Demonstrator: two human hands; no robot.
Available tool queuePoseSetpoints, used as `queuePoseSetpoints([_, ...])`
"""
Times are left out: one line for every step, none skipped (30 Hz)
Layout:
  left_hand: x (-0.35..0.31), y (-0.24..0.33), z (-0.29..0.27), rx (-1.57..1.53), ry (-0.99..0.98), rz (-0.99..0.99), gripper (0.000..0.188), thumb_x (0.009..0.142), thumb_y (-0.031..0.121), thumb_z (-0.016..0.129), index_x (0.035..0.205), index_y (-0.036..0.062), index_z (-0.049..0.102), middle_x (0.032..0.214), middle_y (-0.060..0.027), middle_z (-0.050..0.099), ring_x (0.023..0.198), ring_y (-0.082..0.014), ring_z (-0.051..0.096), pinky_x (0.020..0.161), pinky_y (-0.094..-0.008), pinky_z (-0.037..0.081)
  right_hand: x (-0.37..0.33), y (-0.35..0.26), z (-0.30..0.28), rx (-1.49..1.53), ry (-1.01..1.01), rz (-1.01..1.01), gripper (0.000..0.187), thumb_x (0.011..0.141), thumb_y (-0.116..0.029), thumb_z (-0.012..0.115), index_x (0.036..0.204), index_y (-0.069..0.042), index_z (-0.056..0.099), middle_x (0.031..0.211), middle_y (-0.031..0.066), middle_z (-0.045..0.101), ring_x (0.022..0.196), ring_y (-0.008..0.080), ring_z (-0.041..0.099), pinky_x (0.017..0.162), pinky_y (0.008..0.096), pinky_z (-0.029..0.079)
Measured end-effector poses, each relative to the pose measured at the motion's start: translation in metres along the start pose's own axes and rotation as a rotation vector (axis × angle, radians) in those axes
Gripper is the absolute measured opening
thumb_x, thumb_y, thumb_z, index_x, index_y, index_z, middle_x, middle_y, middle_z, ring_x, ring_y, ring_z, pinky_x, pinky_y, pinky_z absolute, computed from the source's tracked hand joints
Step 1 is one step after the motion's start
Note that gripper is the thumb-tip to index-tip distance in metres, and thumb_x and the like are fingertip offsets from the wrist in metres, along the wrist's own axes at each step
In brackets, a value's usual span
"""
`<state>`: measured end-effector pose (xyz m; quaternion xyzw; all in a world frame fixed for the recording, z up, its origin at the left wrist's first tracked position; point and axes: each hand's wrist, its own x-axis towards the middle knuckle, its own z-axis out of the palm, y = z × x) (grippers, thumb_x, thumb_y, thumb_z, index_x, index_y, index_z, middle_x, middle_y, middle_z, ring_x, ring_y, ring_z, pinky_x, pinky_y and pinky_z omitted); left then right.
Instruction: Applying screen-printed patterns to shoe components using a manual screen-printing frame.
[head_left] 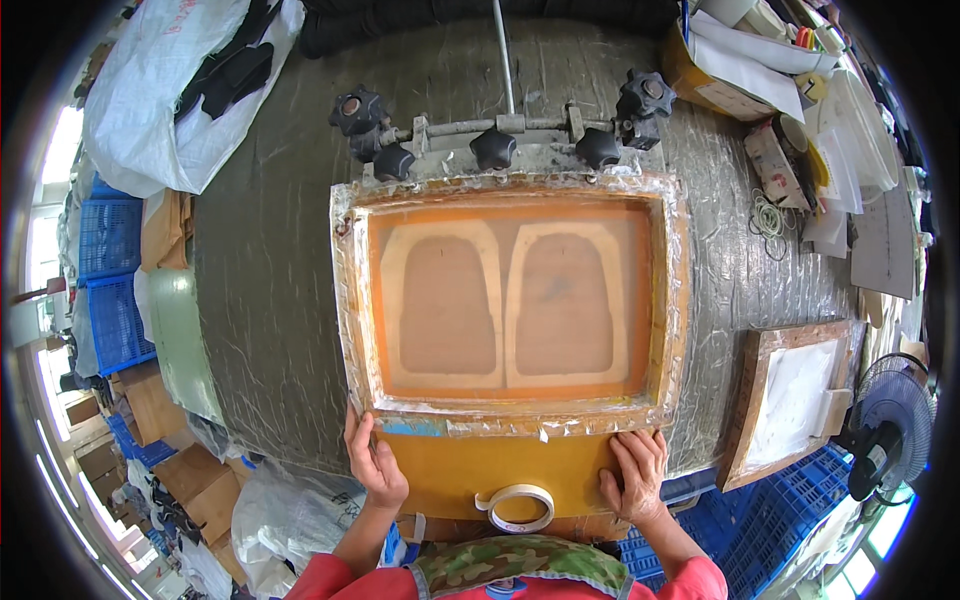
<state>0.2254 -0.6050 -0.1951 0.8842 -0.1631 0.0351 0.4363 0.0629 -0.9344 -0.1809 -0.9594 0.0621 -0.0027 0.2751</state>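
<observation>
A wooden screen printing frame lies flat in the middle of the table, its orange-edged mesh showing two pale, rounded outlines side by side. My left hand is at its near left corner, fingers stretched up against the wood and thumb apart. At the near right corner, my right hand touches the near edge with slightly bent fingertips, its thumb spread over a yellow board. That board sticks out from under the frame toward me. A roll of white tape rests on the board's near edge.
Behind the frame runs a metal hinge clamp with black star knobs. A smaller wooden frame and a black fan stand at the right. A white sack lies far left; blue crates are beyond the table's left side.
</observation>
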Motion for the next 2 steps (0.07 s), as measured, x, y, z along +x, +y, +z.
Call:
queuePoseSetpoints([-0.0001, 0.0, -0.0003, 0.001, -0.008, -0.005, 0.042, 0.094, 0.001, 0.036, 0.136, -0.0069, 0.038, 0.147, -0.0251, 0.031, 0.136, -0.0347, 0.034, 0.11, -0.0432, 0.029, -0.0002, -0.0003, -0.0002, -0.005, 0.002, -0.003, 0.049, 0.073, -0.02, 0.068, 0.119, -0.004, 0.06, 0.126, 0.0115, 0.053, 0.12, 0.0307, 0.048, 0.109, 0.0491, 0.024])
queuePoseSetpoints([0.0001, 0.0, -0.0006, 0.002, -0.016, -0.011, 0.042, 0.095, 0.002, 0.036, 0.136, -0.0067, 0.038, 0.147, -0.025, 0.031, 0.136, -0.0346, 0.034, 0.11, -0.0432, 0.03, -0.0005, -0.0004, 0.0001, -0.004, -0.002, -0.001, 0.049, 0.073, -0.02, 0.068, 0.119, -0.004, 0.06, 0.126, 0.0115, 0.053, 0.12, 0.0307, 0.048, 0.109, 0.0491, 0.024])
